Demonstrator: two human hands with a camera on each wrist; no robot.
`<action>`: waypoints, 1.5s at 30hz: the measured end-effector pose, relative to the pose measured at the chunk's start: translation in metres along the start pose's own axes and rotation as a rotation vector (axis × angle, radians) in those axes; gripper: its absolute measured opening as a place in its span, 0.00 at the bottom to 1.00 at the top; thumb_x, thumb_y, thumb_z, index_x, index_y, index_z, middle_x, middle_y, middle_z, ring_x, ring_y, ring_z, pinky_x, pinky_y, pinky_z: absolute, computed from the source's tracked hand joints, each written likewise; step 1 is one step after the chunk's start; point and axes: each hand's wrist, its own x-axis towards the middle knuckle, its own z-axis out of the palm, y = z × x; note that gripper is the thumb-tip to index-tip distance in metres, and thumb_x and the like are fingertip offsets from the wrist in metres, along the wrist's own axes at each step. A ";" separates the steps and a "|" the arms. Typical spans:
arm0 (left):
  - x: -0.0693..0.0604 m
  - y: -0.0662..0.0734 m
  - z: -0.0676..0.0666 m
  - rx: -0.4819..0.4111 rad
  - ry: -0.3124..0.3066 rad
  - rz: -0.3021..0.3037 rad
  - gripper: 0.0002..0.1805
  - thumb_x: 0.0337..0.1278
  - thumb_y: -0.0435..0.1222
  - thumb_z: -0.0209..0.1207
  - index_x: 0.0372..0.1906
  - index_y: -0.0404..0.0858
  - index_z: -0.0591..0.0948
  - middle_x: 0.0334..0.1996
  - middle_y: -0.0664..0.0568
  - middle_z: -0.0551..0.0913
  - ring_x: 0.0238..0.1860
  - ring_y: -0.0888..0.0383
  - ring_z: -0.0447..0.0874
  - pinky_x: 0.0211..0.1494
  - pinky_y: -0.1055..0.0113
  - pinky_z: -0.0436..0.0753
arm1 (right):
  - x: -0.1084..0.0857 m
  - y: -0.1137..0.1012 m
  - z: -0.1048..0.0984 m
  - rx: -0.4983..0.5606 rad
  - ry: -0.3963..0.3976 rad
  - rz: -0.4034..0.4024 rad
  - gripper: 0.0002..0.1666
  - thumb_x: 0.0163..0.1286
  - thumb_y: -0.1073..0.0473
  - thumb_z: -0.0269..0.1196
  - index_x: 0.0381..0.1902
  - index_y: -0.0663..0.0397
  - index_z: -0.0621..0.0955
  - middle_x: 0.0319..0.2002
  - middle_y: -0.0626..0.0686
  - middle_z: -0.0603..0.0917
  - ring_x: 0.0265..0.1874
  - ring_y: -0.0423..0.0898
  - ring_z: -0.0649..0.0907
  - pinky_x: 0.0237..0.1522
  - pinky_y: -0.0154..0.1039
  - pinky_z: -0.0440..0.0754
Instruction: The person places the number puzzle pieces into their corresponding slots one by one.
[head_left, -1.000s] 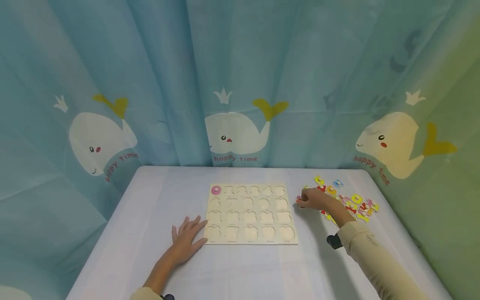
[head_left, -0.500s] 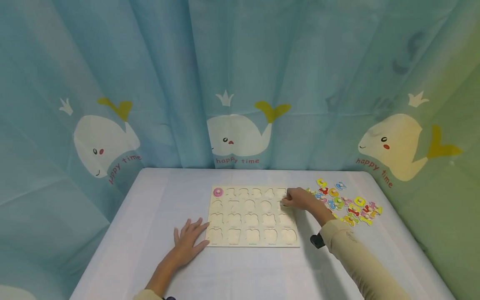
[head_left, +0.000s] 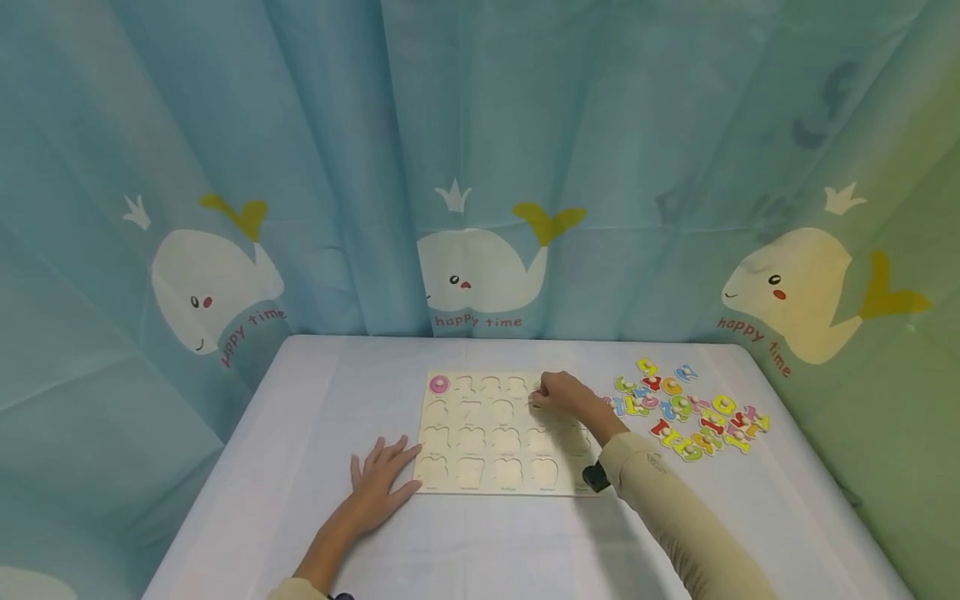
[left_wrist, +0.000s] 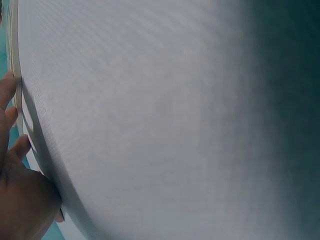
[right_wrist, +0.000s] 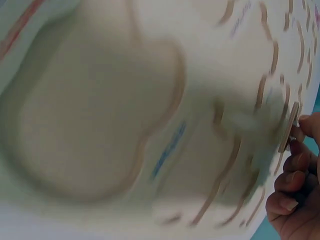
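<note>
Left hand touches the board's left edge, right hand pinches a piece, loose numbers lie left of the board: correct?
No: the head view shows the loose numbers right of the board. The left hand does touch the board's left edge, and the right hand does pinch a piece.

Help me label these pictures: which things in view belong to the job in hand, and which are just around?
Job: puzzle board, pink piece on it, loose number pieces, held piece pinched by right hand, left hand at board's edge.
Just around: whale curtain, white tablecloth.
</note>
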 end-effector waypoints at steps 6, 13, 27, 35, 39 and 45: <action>-0.001 0.001 -0.001 -0.014 0.012 0.025 0.28 0.59 0.47 0.58 0.64 0.44 0.72 0.67 0.40 0.64 0.69 0.32 0.45 0.59 0.29 0.31 | 0.012 -0.020 0.014 -0.027 0.007 0.053 0.11 0.66 0.60 0.57 0.24 0.56 0.70 0.20 0.48 0.70 0.20 0.42 0.68 0.26 0.37 0.69; -0.001 0.000 -0.003 0.000 0.021 0.036 0.28 0.60 0.47 0.58 0.64 0.44 0.72 0.67 0.40 0.64 0.69 0.32 0.45 0.59 0.29 0.32 | 0.025 -0.037 0.024 0.002 0.041 0.073 0.14 0.68 0.60 0.57 0.23 0.55 0.68 0.18 0.48 0.67 0.18 0.42 0.65 0.23 0.36 0.65; 0.002 0.003 -0.006 0.008 0.014 0.028 0.28 0.59 0.47 0.58 0.64 0.45 0.71 0.67 0.41 0.64 0.69 0.33 0.44 0.60 0.29 0.32 | 0.043 -0.061 0.027 0.082 0.054 0.086 0.14 0.66 0.61 0.59 0.20 0.57 0.71 0.16 0.46 0.68 0.16 0.41 0.63 0.20 0.33 0.62; 0.003 0.002 -0.008 0.004 0.010 0.014 0.28 0.59 0.48 0.58 0.64 0.45 0.71 0.67 0.41 0.64 0.69 0.34 0.44 0.60 0.29 0.31 | 0.059 -0.072 0.033 0.078 0.059 0.065 0.12 0.65 0.62 0.58 0.22 0.58 0.73 0.19 0.48 0.74 0.17 0.42 0.66 0.23 0.35 0.68; 0.001 0.001 -0.006 -0.005 0.006 0.009 0.28 0.59 0.48 0.58 0.64 0.45 0.71 0.67 0.41 0.64 0.69 0.33 0.44 0.59 0.29 0.31 | 0.066 -0.078 0.037 0.099 0.047 0.070 0.14 0.64 0.62 0.59 0.18 0.58 0.75 0.16 0.47 0.73 0.17 0.41 0.64 0.22 0.33 0.65; 0.000 0.001 -0.002 -0.020 0.004 0.016 0.28 0.60 0.48 0.58 0.64 0.45 0.71 0.67 0.41 0.63 0.69 0.33 0.43 0.59 0.29 0.29 | 0.073 -0.086 0.042 0.125 0.046 0.126 0.13 0.64 0.62 0.60 0.19 0.59 0.78 0.15 0.46 0.73 0.17 0.41 0.65 0.21 0.33 0.63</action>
